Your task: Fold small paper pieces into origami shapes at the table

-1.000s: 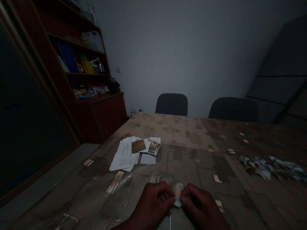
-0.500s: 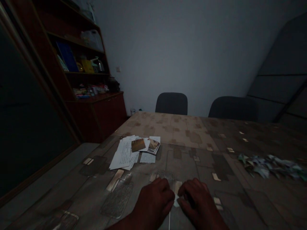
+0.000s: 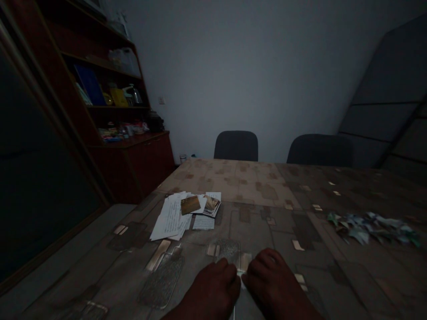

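Observation:
My left hand (image 3: 211, 289) and my right hand (image 3: 271, 284) rest knuckles-up, side by side, on the patterned table (image 3: 260, 186) at its near edge. Between their fingertips a sliver of a small folded piece of pale paper (image 3: 240, 279) shows; the rest is hidden under the fingers. Both hands press on it with curled fingers. The room is dim.
A loose pile of papers and photo cards (image 3: 187, 211) lies to the left of the middle. A heap of small folded paper shapes (image 3: 370, 226) sits at the right. Two dark chairs (image 3: 236, 146) stand at the far side, a wooden shelf unit (image 3: 116, 115) at the left.
My hands have lowered from holding the paper up between the fingertips to lying over it on the table. The view has tilted slightly.

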`<control>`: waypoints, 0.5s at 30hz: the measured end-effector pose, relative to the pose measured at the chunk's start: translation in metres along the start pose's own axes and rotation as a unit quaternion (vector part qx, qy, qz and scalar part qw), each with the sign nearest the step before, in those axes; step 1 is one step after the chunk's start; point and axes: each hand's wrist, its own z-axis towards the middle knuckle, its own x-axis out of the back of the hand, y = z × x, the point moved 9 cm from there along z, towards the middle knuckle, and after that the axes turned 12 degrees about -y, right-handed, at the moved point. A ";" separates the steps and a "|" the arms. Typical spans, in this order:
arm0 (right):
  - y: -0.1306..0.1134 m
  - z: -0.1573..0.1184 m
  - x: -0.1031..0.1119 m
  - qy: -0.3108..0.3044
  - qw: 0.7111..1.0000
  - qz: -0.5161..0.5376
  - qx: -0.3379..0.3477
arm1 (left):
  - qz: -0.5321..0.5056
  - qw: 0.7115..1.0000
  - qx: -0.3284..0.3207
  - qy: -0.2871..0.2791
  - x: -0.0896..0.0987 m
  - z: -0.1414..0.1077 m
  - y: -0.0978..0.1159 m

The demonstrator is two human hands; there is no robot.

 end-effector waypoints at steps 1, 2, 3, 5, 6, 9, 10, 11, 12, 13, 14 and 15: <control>0.001 0.000 -0.002 -0.005 1.000 -0.002 0.000 | 0.003 1.000 -0.005 0.001 0.000 0.000 0.001; 0.002 -0.001 -0.003 -0.009 1.000 -0.003 0.000 | 0.003 1.000 -0.013 0.002 -0.001 -0.001 0.003; 0.003 -0.001 -0.006 -0.014 1.000 0.001 -0.001 | 0.001 1.000 -0.017 0.003 -0.001 -0.002 0.004; 0.007 -0.003 -0.010 -0.031 0.999 0.023 -0.010 | -0.009 1.000 -0.011 0.004 -0.005 -0.003 0.003; 0.009 -0.004 -0.012 -0.042 0.998 0.040 -0.015 | -0.013 1.000 -0.005 0.004 -0.007 -0.004 0.003; 0.013 -0.007 -0.014 -0.071 0.994 0.080 -0.036 | -0.037 0.999 0.016 -0.001 -0.016 -0.005 -0.001; 0.012 -0.008 -0.013 -0.076 0.993 0.080 -0.037 | -0.056 0.998 0.034 -0.010 -0.019 -0.006 -0.004; 0.010 -0.008 -0.011 -0.077 0.994 0.074 -0.033 | -0.078 0.995 0.057 -0.024 -0.022 -0.006 -0.008; 0.008 -0.007 -0.009 -0.074 0.995 0.066 -0.029 | -0.099 0.991 0.080 -0.037 -0.025 -0.007 -0.012; 0.006 -0.006 -0.007 -0.072 0.995 0.058 -0.024 | -0.113 0.987 0.101 -0.045 -0.026 -0.008 -0.016; 0.005 -0.005 -0.006 -0.075 0.995 0.054 -0.023 | -0.117 0.986 0.107 -0.047 -0.024 -0.008 -0.017; 0.005 -0.003 -0.006 -0.083 0.995 0.056 -0.027 | -0.109 0.989 0.095 -0.042 -0.021 -0.008 -0.016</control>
